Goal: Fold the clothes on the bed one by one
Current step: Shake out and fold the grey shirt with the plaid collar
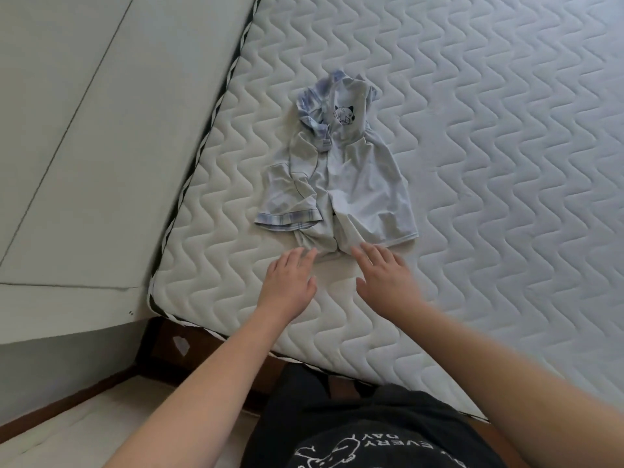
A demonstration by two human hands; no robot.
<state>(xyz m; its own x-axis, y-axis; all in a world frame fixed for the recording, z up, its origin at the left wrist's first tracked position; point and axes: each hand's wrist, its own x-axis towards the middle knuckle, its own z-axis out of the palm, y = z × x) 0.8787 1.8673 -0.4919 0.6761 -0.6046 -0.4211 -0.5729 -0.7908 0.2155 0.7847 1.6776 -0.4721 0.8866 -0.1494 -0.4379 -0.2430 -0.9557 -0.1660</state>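
Observation:
A small pale shirt (341, 170) with blue plaid trim and a cartoon face print lies crumpled on the white quilted mattress (489, 157), near its left edge. Its collar points away from me and one plaid-cuffed sleeve lies at the left. My left hand (290, 282) hovers with straight fingers just below the shirt's hem, fingertips at its edge. My right hand (385, 278) is beside it, fingers spread and straight, tips reaching the hem. Neither hand holds cloth.
The mattress corner (152, 298) sits at the left, on a dark wooden frame (162, 346). A pale wall (84, 130) runs along the mattress's left side. My dark printed shirt (364, 434) fills the bottom of the view.

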